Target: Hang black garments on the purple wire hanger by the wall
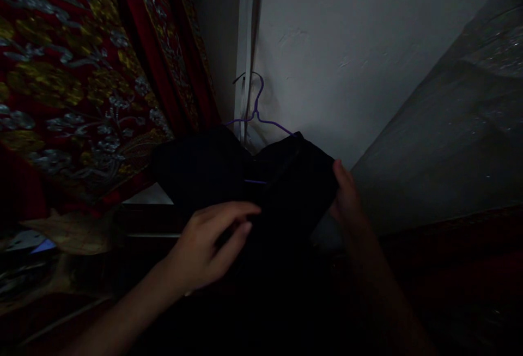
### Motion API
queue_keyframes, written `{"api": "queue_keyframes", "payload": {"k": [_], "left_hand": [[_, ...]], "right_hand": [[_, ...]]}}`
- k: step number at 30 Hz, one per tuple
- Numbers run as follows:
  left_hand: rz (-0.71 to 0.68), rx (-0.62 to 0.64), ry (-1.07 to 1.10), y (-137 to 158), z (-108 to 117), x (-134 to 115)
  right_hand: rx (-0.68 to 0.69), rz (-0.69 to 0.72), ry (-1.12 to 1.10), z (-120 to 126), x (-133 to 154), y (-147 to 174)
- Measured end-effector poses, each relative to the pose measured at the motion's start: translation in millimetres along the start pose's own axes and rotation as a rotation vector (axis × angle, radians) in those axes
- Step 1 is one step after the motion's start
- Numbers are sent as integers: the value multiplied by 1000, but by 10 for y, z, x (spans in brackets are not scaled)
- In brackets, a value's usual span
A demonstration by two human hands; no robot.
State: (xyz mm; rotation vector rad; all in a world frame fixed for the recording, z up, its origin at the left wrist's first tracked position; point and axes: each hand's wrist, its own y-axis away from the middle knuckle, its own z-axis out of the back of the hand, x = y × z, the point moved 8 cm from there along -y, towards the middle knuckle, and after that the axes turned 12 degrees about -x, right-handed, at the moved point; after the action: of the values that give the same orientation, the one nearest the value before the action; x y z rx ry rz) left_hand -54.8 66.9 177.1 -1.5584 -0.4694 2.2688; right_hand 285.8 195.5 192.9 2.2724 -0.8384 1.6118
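A dark garment (pixel 286 198), nearly black in the dim light, hangs on a purple wire hanger (pixel 256 112). The hanger's hook is at the edge of a pale vertical strip, and its lower bar shows through the garment's neck opening. My left hand (pixel 212 241) is in front of the garment's chest, index finger stretched out and thumb apart from it. On the garment's right side, my right hand (pixel 347 195) grips the edge, thumb up and its other fingers partly hidden. The lower part of the garment is lost in darkness.
Red cloth (pixel 73 56) with gold and silver floral embroidery hangs at the left. A pale wall (pixel 347 35) stands behind the hanger. Clear plastic sheeting (pixel 461 127) slants down on the right. A beige cloth-like item (pixel 77 231) lies at lower left.
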Motion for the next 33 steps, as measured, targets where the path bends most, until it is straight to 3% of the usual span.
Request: {"api": "queue_keyframes", "payload": {"k": [3, 5, 8, 10, 13, 14, 17, 20, 22, 28, 33], "left_hand": [[-27, 236, -363, -587, -616, 403], [-39, 269, -518, -689, -772, 654], [-55, 194, -459, -503, -788, 779], [-36, 91, -336, -312, -747, 754], [32, -73, -211, -91, -747, 709], [50, -127, -190, -41, -767, 698], [110, -299, -102, 85, -838, 700], [198, -447, 62, 215, -883, 756], [241, -486, 150, 281, -901, 795], [288, -415, 148, 310, -856, 875], [291, -399, 155, 307, -863, 883]], "right_hand": [[30, -38, 25, -72, -52, -27], [12, -12, 59, -54, -70, -59], [-164, 191, 231, 168, 35, 18], [-308, 352, 355, 361, 124, 285], [-369, 360, 368, 546, -7, 897], [-325, 283, 369, 542, -147, 1098], [89, -84, 380, 212, -762, 1642], [325, -147, 366, -112, -1039, 1920], [359, -101, 389, -227, -1071, 1915], [352, -3, 510, -290, -1020, 1849], [243, -111, 419, -231, -1088, 1871]]}}
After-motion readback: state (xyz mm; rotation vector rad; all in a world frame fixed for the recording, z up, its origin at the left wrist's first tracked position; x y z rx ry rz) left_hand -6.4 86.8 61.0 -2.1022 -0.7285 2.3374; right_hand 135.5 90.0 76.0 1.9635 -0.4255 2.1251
